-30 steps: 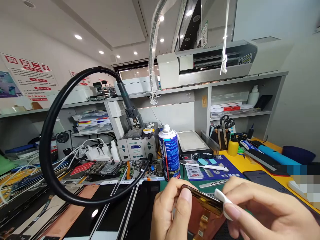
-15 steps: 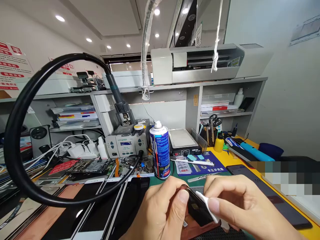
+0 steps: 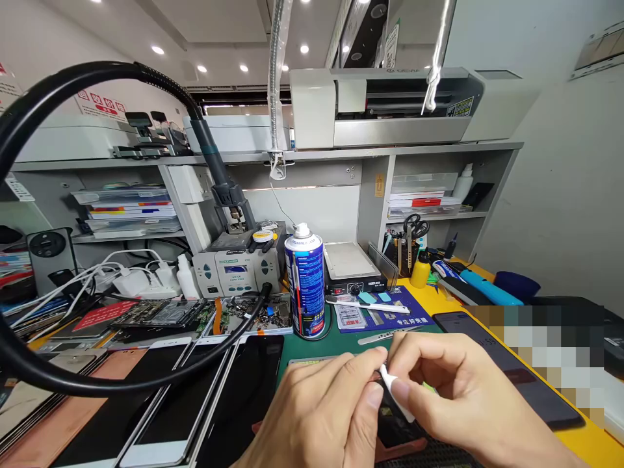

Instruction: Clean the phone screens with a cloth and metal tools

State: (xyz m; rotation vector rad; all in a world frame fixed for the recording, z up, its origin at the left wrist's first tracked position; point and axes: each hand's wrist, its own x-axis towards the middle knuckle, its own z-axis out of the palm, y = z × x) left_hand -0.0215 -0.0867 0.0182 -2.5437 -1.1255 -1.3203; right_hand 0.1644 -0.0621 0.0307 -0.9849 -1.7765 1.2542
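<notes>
My left hand (image 3: 324, 406) is closed around a dark, glossy phone-like part (image 3: 394, 429) with a copper-pink edge, tilted low in the view. Much of that part lies hidden behind the fingers. With thumb and fingertips, my right hand (image 3: 451, 383) pinches a thin white wipe or strip (image 3: 405, 411); its exact kind is unclear. The white piece lies along the part's right edge, close to my left fingertips. Just beyond my hands are metal tweezers (image 3: 375, 337) on the green mat (image 3: 305, 348).
A blue spray can (image 3: 306, 286) stands upright ahead. Several phones (image 3: 160, 406) lie at left under a thick black hose (image 3: 146, 390). A dark phone (image 3: 507, 370) rests at right. Behind are a rework station (image 3: 236, 276) and a heating plate (image 3: 353, 266).
My left fingers have moved forward over the part's top edge, covering more of it. My right hand has shifted slightly left with the white piece. The camera view has also shifted.
</notes>
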